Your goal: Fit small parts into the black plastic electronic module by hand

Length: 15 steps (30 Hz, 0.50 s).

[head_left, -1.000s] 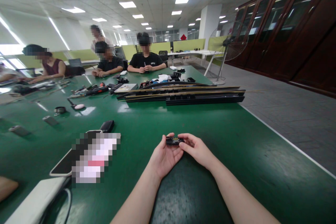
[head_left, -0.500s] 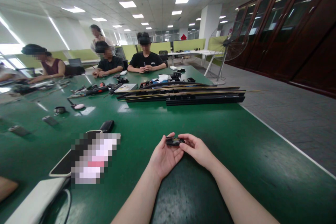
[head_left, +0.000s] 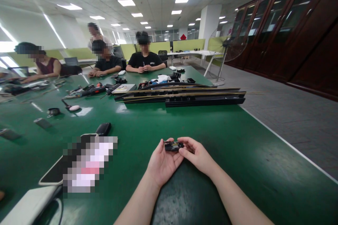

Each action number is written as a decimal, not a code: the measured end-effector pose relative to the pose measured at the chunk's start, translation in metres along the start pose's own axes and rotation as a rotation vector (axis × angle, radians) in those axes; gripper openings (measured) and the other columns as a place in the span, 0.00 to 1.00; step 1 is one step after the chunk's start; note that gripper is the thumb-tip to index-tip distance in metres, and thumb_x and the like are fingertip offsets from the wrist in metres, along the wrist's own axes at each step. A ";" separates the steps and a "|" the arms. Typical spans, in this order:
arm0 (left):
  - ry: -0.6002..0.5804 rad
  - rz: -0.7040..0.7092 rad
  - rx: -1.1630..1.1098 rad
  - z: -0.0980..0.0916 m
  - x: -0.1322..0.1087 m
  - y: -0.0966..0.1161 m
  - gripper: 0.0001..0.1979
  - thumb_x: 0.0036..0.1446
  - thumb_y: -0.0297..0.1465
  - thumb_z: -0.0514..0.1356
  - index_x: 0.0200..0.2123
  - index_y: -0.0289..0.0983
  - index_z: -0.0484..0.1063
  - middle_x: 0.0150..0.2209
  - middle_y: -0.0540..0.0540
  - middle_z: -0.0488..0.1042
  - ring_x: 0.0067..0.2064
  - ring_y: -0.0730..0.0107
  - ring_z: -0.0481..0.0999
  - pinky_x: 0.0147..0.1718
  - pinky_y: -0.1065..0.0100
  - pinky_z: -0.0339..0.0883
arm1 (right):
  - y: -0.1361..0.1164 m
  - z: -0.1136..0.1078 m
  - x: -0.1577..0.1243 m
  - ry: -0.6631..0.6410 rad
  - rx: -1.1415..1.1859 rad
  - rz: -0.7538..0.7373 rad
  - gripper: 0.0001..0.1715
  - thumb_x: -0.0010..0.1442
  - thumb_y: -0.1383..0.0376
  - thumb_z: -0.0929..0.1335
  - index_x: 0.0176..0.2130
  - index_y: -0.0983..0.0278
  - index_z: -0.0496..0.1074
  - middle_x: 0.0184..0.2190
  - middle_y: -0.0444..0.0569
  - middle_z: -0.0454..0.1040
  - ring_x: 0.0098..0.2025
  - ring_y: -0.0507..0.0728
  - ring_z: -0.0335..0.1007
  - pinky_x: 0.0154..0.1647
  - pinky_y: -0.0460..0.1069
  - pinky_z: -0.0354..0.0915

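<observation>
Both of my hands meet over the green table around a small black part (head_left: pixel 173 146) that shows yellowish and grey details on its upper face. My left hand (head_left: pixel 163 163) is turned palm up, with its thumb at the part's left end and its fingers behind and beneath it. At the right end, my right hand (head_left: pixel 194 151) pinches the part between thumb and fingers. The part lies roughly level. Its underside is hidden, and its exact kind is too small to make out.
A phone-like device (head_left: pixel 56 168), partly blurred out, lies left of my hands near a white box (head_left: pixel 29 205) with a cable. Long black rails (head_left: pixel 206 102) and thin rods lie across the table ahead. Tools (head_left: pixel 91 90) lie beyond, and several people sit or stand farther back.
The part is turned slightly, showing more of its upper face. The whole view has shifted a little, with the table items moving left in the picture. Both hands keep their hold.
</observation>
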<state>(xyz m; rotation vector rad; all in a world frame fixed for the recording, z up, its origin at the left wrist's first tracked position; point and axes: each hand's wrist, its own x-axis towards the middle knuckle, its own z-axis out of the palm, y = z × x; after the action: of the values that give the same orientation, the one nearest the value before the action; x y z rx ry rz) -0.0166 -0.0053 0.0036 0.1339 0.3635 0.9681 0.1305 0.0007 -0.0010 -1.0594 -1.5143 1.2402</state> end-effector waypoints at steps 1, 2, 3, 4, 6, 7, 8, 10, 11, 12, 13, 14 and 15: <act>0.009 -0.003 -0.002 0.000 0.000 0.000 0.17 0.58 0.38 0.47 0.33 0.34 0.73 0.38 0.40 0.74 0.44 0.59 0.72 0.44 0.62 0.62 | 0.000 0.000 0.000 0.001 -0.002 0.004 0.18 0.50 0.65 0.68 0.43 0.63 0.67 0.38 0.49 0.73 0.40 0.56 0.69 0.45 0.54 0.64; 0.018 -0.007 -0.004 0.000 0.000 0.000 0.17 0.58 0.38 0.48 0.33 0.35 0.73 0.38 0.40 0.74 0.44 0.60 0.72 0.44 0.62 0.62 | -0.001 0.000 0.000 0.003 -0.006 0.007 0.18 0.50 0.65 0.68 0.43 0.63 0.67 0.38 0.49 0.73 0.39 0.56 0.69 0.45 0.54 0.64; 0.026 -0.010 -0.007 0.000 0.000 0.000 0.17 0.57 0.38 0.48 0.33 0.35 0.73 0.38 0.40 0.74 0.44 0.60 0.72 0.44 0.62 0.63 | -0.001 0.000 0.000 0.002 -0.013 0.009 0.18 0.50 0.65 0.67 0.43 0.63 0.67 0.38 0.49 0.73 0.39 0.56 0.69 0.45 0.54 0.64; 0.032 -0.015 -0.012 0.001 -0.001 0.000 0.17 0.57 0.38 0.48 0.33 0.35 0.73 0.38 0.40 0.74 0.44 0.60 0.73 0.44 0.62 0.63 | -0.001 0.000 0.000 0.000 -0.023 0.008 0.18 0.50 0.66 0.67 0.43 0.63 0.67 0.39 0.50 0.73 0.39 0.56 0.69 0.45 0.54 0.64; 0.033 -0.025 -0.025 0.001 -0.002 0.001 0.17 0.57 0.38 0.48 0.32 0.34 0.72 0.37 0.40 0.73 0.44 0.59 0.72 0.44 0.62 0.63 | -0.002 0.000 -0.001 -0.007 -0.050 0.003 0.18 0.50 0.67 0.67 0.43 0.63 0.67 0.39 0.50 0.73 0.40 0.56 0.69 0.45 0.54 0.64; 0.029 -0.031 -0.036 0.002 -0.002 0.001 0.17 0.57 0.38 0.48 0.31 0.34 0.72 0.37 0.39 0.73 0.45 0.59 0.72 0.44 0.62 0.63 | -0.002 0.001 -0.001 -0.010 -0.067 -0.002 0.18 0.50 0.67 0.67 0.44 0.62 0.67 0.40 0.49 0.73 0.40 0.56 0.69 0.46 0.53 0.64; 0.024 -0.035 -0.047 0.002 -0.003 0.002 0.18 0.57 0.38 0.48 0.31 0.33 0.72 0.37 0.39 0.73 0.45 0.58 0.71 0.44 0.61 0.63 | -0.003 0.001 -0.001 -0.013 -0.082 -0.007 0.18 0.50 0.68 0.67 0.43 0.62 0.67 0.41 0.49 0.73 0.41 0.56 0.69 0.46 0.53 0.64; 0.017 -0.037 -0.067 0.003 -0.003 0.003 0.18 0.57 0.39 0.48 0.30 0.33 0.72 0.37 0.38 0.72 0.47 0.57 0.70 0.45 0.61 0.62 | -0.004 0.001 -0.002 -0.019 -0.104 -0.013 0.18 0.50 0.68 0.67 0.43 0.62 0.67 0.41 0.49 0.72 0.42 0.56 0.69 0.47 0.53 0.63; 0.018 -0.036 -0.072 0.003 -0.003 0.003 0.19 0.57 0.39 0.48 0.30 0.32 0.71 0.37 0.38 0.72 0.47 0.57 0.70 0.45 0.61 0.62 | -0.005 0.001 -0.003 -0.021 -0.112 -0.014 0.17 0.51 0.68 0.66 0.43 0.62 0.67 0.42 0.49 0.72 0.43 0.56 0.69 0.47 0.53 0.63; 0.021 -0.034 -0.075 0.004 -0.003 0.004 0.19 0.57 0.39 0.48 0.29 0.32 0.71 0.37 0.38 0.72 0.47 0.58 0.70 0.45 0.62 0.63 | -0.006 0.002 -0.004 -0.021 -0.120 -0.014 0.17 0.51 0.68 0.66 0.43 0.62 0.67 0.42 0.49 0.72 0.43 0.56 0.69 0.47 0.53 0.63; 0.027 -0.033 -0.075 0.004 -0.003 0.004 0.18 0.57 0.39 0.48 0.29 0.32 0.71 0.37 0.39 0.72 0.46 0.58 0.71 0.44 0.62 0.63 | -0.007 0.002 -0.004 -0.019 -0.132 -0.018 0.17 0.51 0.68 0.66 0.44 0.61 0.67 0.42 0.49 0.72 0.43 0.56 0.68 0.47 0.54 0.63; 0.032 -0.032 -0.074 0.004 -0.002 0.004 0.18 0.57 0.39 0.48 0.29 0.32 0.71 0.36 0.39 0.72 0.46 0.58 0.71 0.44 0.63 0.63 | -0.008 0.002 -0.005 -0.014 -0.148 -0.031 0.18 0.51 0.69 0.66 0.44 0.61 0.67 0.43 0.49 0.71 0.44 0.57 0.68 0.48 0.54 0.63; 0.038 -0.030 -0.072 0.004 -0.002 0.004 0.18 0.57 0.39 0.48 0.29 0.32 0.71 0.36 0.40 0.72 0.45 0.59 0.71 0.44 0.63 0.63 | -0.009 0.003 -0.005 -0.008 -0.165 -0.051 0.18 0.51 0.69 0.66 0.44 0.61 0.68 0.44 0.50 0.70 0.46 0.57 0.66 0.49 0.54 0.62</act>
<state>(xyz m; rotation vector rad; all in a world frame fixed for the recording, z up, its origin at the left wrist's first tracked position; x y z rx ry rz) -0.0195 -0.0043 0.0092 0.0449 0.3645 0.9538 0.1283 -0.0061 0.0069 -1.1155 -1.6631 1.1001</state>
